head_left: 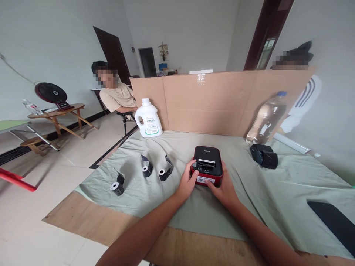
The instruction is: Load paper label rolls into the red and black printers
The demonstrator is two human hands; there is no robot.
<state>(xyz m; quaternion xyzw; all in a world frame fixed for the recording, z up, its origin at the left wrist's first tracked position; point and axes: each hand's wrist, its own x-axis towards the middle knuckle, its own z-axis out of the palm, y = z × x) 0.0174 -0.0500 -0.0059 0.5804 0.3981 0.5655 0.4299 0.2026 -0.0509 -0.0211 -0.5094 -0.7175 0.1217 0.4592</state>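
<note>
A black and red label printer (208,159) rests on the green cloth (155,199) in front of me, its slot and small buttons facing up. My left hand (189,180) grips its left side, thumb near the front corner. Around the right front corner is my right hand (224,186), its thumb on the white sticker at the front. To the left lie three small black rolls with white cores: one roll (117,188) nearest the cloth's edge, another roll (146,169) farther back, and a third roll (163,174) nearest the printer.
A white jug (149,120) and a large clear bottle (267,120) stand before an upright cardboard sheet (205,107). Black devices (264,156) sit at right, with a dark flat object (334,223) nearer. One person (118,96) sits behind left; another (310,96) is behind right.
</note>
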